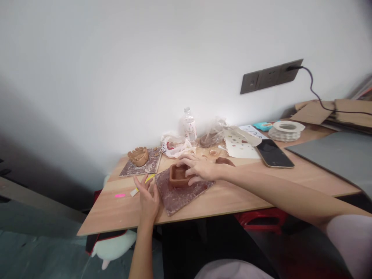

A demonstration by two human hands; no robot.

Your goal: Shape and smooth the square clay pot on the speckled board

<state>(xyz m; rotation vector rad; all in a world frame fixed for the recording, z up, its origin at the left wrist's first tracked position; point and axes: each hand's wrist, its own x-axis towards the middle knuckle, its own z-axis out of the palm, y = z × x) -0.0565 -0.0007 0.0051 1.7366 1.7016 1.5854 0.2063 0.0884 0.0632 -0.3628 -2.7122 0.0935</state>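
A small square brown clay box sits on a reddish-brown stained board near the front of the wooden table. My right hand rests on the box's right wall, fingers curled over its rim. My left hand lies at the board's left edge, fingers spread and empty, close to a yellow tool. A second clay pot with a notched rim stands on another stained board at the back left.
A plastic water bottle, crumpled plastic bags, a printed sheet, a phone and a white tape roll lie along the wall. A grey laptop and cardboard are at the right. A pink scrap lies front left.
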